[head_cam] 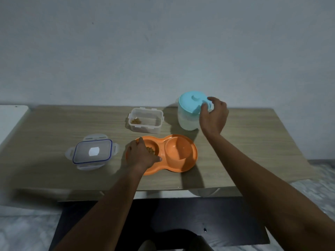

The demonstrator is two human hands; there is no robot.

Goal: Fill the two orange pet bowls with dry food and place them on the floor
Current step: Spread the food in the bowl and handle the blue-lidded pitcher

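- Centre: left hand (pixel 143 154) lies over the left basin of the orange plastic double pet bowl (pixel 181 153), fingers curled on its rim.
- Upper right: right hand (pixel 213 115) pinches the round pale-blue jug lid (pixel 190 101).

Bare pale grey-blue wall (pixel 163 42) well beyond both grips; one small dark speck (pixel 92 23) high on it, left of the left grip (pixel 143 154). Wood-grain bench (pixel 54 124) beneath the left and right grip (pixel 213 115). White panel (pixel 10 116) far left. Nearer than the grips, a dark flat surface (pixel 181 214) flanked by pale mottled ground (pixel 27 229). Light is dim and cool.
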